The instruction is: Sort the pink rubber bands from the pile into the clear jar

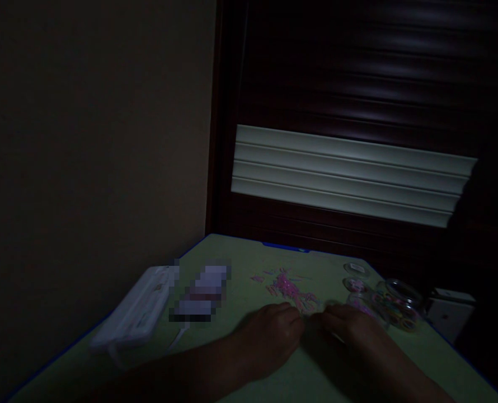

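My left hand [274,338] rests low over the pale green table with its fingers curled closed. Close beside it, fingertips nearly meeting, is my right hand [353,330], its fingers pinched together. Whatever lies between the fingers is hidden or too small to make out in the dim light. Just beyond both hands spreads a loose pile of small pink pieces [289,285], with a few thin strands around it. A clear tub of pink bits [360,305] sits behind my right hand, partly covered by it.
At the right stands a clear jar [398,305] of coloured loops, near a small round container [355,285] and a clear lid [357,270]. On the left lie a white case [135,308] and a blurred-out phone-like device [202,291] with a white cable [177,337]. A white box [450,310] is beyond the right edge.
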`<move>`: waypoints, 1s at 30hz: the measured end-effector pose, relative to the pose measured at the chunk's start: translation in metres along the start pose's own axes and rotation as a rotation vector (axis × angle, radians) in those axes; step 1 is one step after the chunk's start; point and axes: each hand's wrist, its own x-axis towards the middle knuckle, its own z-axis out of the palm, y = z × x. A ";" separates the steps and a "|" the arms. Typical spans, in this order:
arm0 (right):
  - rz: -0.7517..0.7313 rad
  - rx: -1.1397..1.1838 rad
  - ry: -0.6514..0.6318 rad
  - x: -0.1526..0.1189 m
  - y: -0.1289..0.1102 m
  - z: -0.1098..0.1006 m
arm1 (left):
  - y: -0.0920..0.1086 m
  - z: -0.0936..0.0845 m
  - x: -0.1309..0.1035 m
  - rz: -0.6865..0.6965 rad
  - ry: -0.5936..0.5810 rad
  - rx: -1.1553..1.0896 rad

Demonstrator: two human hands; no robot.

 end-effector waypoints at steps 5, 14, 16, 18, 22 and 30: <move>-0.013 -0.014 0.003 0.003 -0.004 0.000 | 0.000 -0.001 0.000 -0.006 -0.009 -0.010; -0.030 -0.019 0.000 0.002 0.006 0.015 | 0.000 0.000 0.000 0.016 -0.005 -0.010; -0.014 -0.021 -0.001 0.001 0.009 0.020 | 0.000 0.000 0.000 0.005 -0.005 -0.019; 0.006 -0.019 -0.007 0.000 0.009 0.022 | 0.000 0.001 -0.001 0.002 -0.002 -0.029; -0.005 -0.016 -0.029 -0.003 0.005 0.016 | -0.001 0.003 -0.002 0.013 -0.011 -0.022; -0.005 -0.039 -0.019 -0.001 -0.001 0.009 | -0.001 -0.001 0.000 0.027 -0.018 -0.020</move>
